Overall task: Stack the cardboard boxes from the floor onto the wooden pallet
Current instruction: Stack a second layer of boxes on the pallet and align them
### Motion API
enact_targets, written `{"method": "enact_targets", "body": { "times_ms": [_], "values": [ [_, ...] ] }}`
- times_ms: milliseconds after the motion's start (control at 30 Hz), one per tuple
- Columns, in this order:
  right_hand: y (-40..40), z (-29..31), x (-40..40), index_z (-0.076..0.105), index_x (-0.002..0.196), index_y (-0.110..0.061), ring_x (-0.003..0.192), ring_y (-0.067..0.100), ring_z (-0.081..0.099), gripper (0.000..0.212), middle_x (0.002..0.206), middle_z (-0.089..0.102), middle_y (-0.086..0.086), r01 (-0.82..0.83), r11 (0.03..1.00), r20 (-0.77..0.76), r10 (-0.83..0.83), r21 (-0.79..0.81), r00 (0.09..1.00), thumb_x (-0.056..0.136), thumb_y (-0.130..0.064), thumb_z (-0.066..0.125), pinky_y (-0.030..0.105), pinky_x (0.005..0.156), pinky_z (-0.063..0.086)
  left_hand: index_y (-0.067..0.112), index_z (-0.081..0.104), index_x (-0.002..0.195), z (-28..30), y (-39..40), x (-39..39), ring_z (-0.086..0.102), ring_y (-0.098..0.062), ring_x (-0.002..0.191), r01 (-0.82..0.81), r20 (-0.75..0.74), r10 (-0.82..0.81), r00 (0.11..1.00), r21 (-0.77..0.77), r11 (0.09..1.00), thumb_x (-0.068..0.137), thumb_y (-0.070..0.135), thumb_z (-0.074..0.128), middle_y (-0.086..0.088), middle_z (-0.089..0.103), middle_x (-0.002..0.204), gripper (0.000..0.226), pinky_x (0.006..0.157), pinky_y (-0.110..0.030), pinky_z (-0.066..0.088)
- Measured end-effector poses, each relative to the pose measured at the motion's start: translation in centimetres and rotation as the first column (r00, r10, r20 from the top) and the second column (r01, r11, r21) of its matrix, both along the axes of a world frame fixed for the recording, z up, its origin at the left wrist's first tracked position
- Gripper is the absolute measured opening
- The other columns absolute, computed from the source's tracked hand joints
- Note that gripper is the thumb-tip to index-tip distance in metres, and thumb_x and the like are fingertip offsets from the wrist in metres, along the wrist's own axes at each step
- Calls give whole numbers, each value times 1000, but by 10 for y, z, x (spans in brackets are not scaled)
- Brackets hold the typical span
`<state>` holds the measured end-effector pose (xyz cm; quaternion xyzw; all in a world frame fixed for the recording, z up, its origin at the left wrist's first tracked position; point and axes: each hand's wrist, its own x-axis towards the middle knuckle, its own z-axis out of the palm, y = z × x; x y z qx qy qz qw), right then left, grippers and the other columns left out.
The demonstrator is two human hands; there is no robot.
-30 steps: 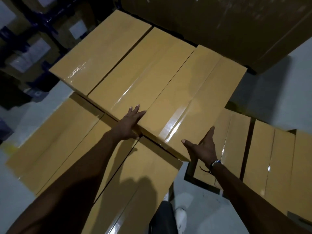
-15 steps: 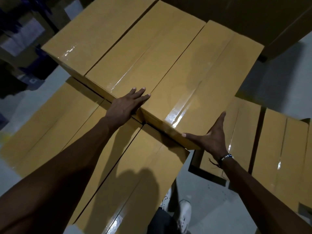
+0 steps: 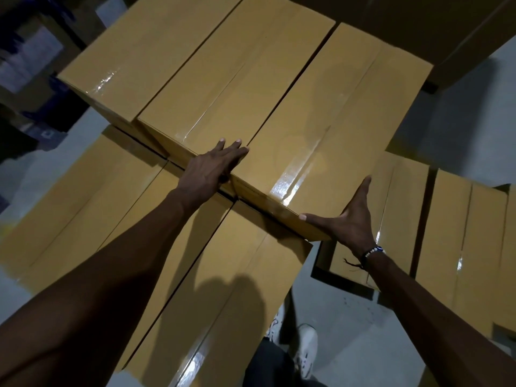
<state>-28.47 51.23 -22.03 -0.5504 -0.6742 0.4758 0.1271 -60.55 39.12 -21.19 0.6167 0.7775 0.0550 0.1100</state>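
Note:
Three long taped cardboard boxes lie side by side as an upper layer on the stack. The rightmost upper box (image 3: 335, 129) is the one I handle. My left hand (image 3: 212, 167) rests flat with straight fingers at its near left corner, over the seam with the middle upper box (image 3: 231, 74). My right hand (image 3: 347, 223) presses against its near right corner, thumb along the front edge, fingers up the right side. Below lies a lower layer of boxes (image 3: 217, 289) turned crosswise. The pallet is hidden under the stack.
More cardboard boxes (image 3: 460, 241) lie on the grey floor (image 3: 349, 317) at the right. A large dark carton (image 3: 418, 20) stands behind the stack. Dark shelving (image 3: 30, 65) fills the far left. My white shoes (image 3: 305, 347) are near the stack's front.
The rightmost upper box has slid away from me, closing up against the middle box. Both hands stayed on its near corners, and my view has come closer.

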Motion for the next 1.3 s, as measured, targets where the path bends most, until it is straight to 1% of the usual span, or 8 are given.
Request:
{"method": "enact_targets", "body": {
  "times_ms": [200, 500, 833, 933, 1033, 1133, 1200, 1300],
  "values": [
    [1, -2, 2, -22, 159, -31, 157, 22, 14, 181, 173, 3, -2, -15, 1000, 12, 15, 11, 1000, 26, -82, 89, 46, 125, 25, 28, 35, 161, 0, -3, 7, 39, -32, 151, -14, -21, 15, 1000, 28, 1000, 92, -1, 72, 5, 31, 168, 83, 94, -56, 56],
    [1, -4, 2, -23, 158, -34, 155, 21, 22, 179, 172, 11, -3, -25, 999, 14, 24, 34, 1000, 28, -82, 89, 46, 123, 31, 20, 43, 157, 1, -5, 9, 29, -31, 155, -11, 130, 0, 992, 81, 997, 90, -9, 69, 0, 34, 166, 77, 119, -55, 38],
    [6, -8, 4, -26, 157, -32, 157, 24, 14, 178, 173, -1, -2, -68, 997, 18, 68, 34, 998, 28, -86, 86, 50, 124, 28, 18, 42, 158, 10, 1, 22, 27, -28, 156, -90, 163, 82, 983, 44, 995, 100, -10, 50, 1, 28, 169, 64, 122, -51, 36],
    [8, -2, 7, -25, 158, -30, 157, 24, 13, 180, 173, -1, -1, -68, 998, 26, 68, 0, 997, 27, -86, 85, 47, 125, 26, 17, 44, 157, 8, 1, 26, 32, -26, 154, -120, 168, 113, 979, 32, 992, 102, -8, 47, -1, 30, 168, 61, 122, -47, 38],
    [5, 5, 16, -8, 162, -31, 149, 25, 33, 169, 167, 26, 2, -60, 998, 16, 61, -26, 998, 32, -82, 88, 52, 119, 37, 14, 53, 151, 15, 0, 37, 46, -25, 146, -189, 196, 180, 964, 28, 982, 102, -3, 53, -4, 37, 165, 52, 120, -44, 41],
    [-2, 26, 25, 29, 150, -27, 125, 15, 54, 123, 140, 55, -8, -80, 997, -2, 80, -18, 997, 52, -53, 98, 46, 107, 50, 10, 69, 128, 29, -6, 50, 61, -28, 131, -185, 201, 193, 960, -55, 981, 91, -3, 69, -10, 53, 154, 39, 107, -45, 54],
    [-7, 48, 29, 38, 144, -30, 122, 13, 56, 100, 136, 58, -9, -75, 997, -28, 76, 9, 997, 64, -46, 95, 42, 106, 50, 9, 74, 110, 45, -14, 60, 68, -29, 118, -198, 204, 204, 958, -48, 979, 87, -5, 69, -10, 64, 136, 27, 95, -44, 60],
    [-7, 94, 36, 32, 158, -21, 137, 22, 51, 115, 155, 49, 1, -7, 1000, -51, 7, -1, 999, 66, -67, 84, 48, 112, 46, 5, 69, 130, 83, -25, 77, 68, -29, 118, -304, 239, 290, 927, 22, 952, 89, -3, 68, -11, 66, 137, 41, 98, -39, 56]
  ]
}}
